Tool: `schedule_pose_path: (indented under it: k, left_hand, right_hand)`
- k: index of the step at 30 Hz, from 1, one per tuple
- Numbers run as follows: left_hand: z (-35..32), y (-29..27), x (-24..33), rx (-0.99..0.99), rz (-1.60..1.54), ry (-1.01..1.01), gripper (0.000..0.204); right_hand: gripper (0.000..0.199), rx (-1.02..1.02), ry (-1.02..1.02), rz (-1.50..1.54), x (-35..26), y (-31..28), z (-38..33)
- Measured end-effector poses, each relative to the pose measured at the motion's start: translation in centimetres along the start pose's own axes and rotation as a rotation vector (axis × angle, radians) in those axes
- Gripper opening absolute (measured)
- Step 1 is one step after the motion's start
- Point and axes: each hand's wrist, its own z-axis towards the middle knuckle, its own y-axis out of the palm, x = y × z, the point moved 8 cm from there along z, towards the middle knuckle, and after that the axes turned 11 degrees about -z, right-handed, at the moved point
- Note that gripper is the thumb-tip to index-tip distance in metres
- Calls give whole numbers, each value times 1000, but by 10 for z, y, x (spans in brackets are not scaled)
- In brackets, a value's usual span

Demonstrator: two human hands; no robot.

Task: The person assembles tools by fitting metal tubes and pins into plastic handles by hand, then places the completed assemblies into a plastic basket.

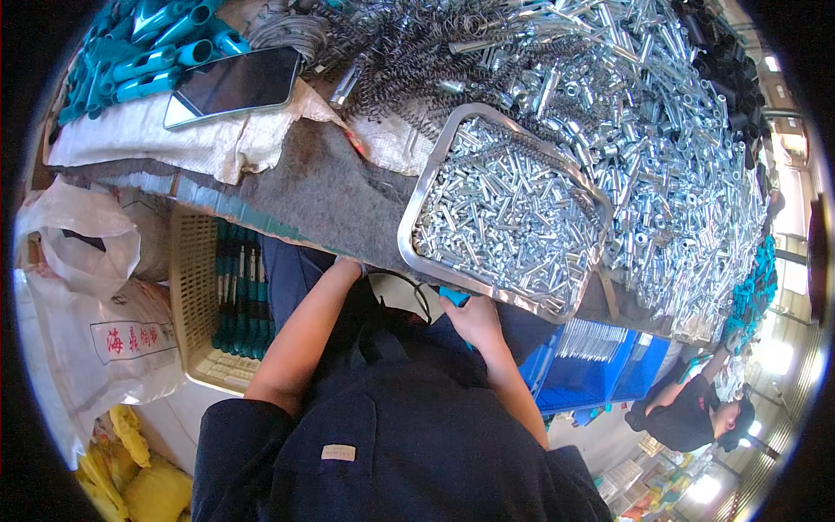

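Observation:
My right hand is closed around a teal plastic handle, just below the front edge of the bench. Only the handle's near end and a sliver under the palm show. My left hand reaches to the underside of the bench edge, and its fingers are hidden there. Between the hands a thin dark cable or hoop curves. Closest to my right hand on the bench is a metal tray full of small silver pins, with a few dark springs lying on top.
Behind the tray spread heaps of silver metal parts and dark coil springs. A phone lies near teal tubes. A cream basket of teal-handled tools stands left, blue bins right. Another person works farther right.

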Motion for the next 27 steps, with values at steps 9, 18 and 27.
schedule_pose_path:
  k: [9, 18, 27]
  left_hand:
    - [-3, 1, -7, -4, 82, 5, 55]
    - [-4, 9, -2, -8, 178, 21, 54]
    - [6, -4, -1, 18, 278, 61, 54]
  right_hand:
    - [43, 376, -309, -153, -54, -13, -12]
    - [48, 131, -185, -230, -36, 12, -17]
    - [47, 92, -374, -389, -86, -7, 13]
